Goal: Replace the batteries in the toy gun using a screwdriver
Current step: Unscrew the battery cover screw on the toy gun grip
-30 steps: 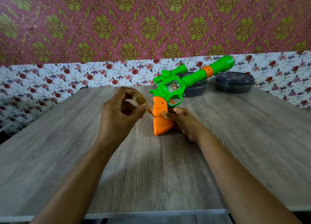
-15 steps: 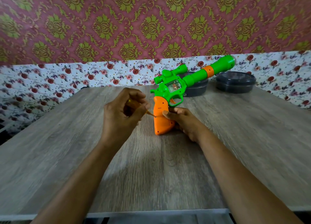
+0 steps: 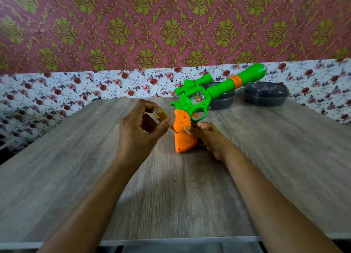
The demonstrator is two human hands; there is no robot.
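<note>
A green toy gun with an orange grip stands on its grip base on the wooden table, barrel pointing up to the right. My right hand holds the grip from the right, thumb on its side face. My left hand pinches a small screwdriver with a clear yellow handle between thumb and fingers. The screwdriver's tip meets the left side of the orange grip, where a small dark screw hole shows.
Two dark round lidded containers sit at the back of the table, the left one partly behind the gun barrel. A floral-papered wall rises behind them. The table's near edge runs along the bottom of the view.
My left hand's fingers have shifted round the screwdriver handle, whose yellow end shows again after being covered. The gun and my right hand stay where they were.
</note>
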